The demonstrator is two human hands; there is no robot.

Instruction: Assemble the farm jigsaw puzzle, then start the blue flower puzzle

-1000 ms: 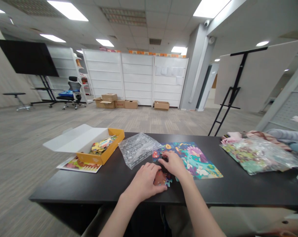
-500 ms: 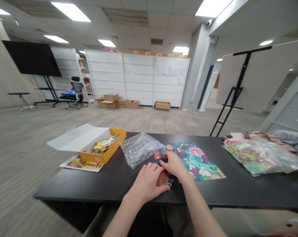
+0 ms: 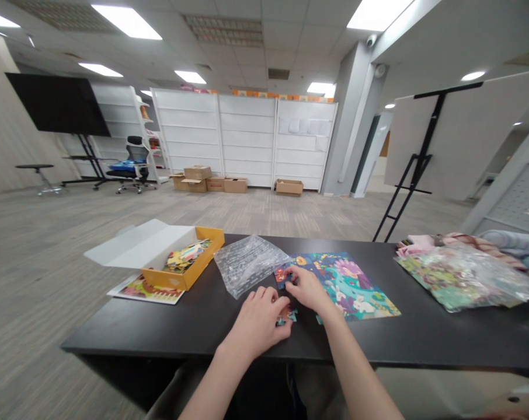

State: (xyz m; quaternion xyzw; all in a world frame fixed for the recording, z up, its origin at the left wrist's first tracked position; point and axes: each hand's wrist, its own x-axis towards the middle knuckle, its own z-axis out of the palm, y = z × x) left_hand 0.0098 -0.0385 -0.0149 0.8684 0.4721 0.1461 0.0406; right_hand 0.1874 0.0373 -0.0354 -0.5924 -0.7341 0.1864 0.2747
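A colourful jigsaw puzzle [image 3: 347, 286] lies partly joined on the black table [image 3: 203, 326]. My left hand [image 3: 258, 324] rests curled on the table, its fingers closed round a small clump of puzzle pieces [image 3: 287, 315] at the puzzle's near left corner. My right hand [image 3: 306, 287] lies on the puzzle's left edge, fingertips pinching another clump of pieces [image 3: 282, 275]. A crumpled clear plastic bag [image 3: 247, 262] sits just left of the puzzle.
An open yellow box [image 3: 183, 265] with loose puzzle pieces and a white lid stands at the table's left, on a printed sheet [image 3: 144, 290]. A bagged pile of colourful things [image 3: 461, 274] fills the right end. An easel [image 3: 416, 157] stands behind.
My left hand has drawn the small clump of pieces slightly left and nearer me, away from the puzzle. My right hand has shifted a little farther up the puzzle's left edge.
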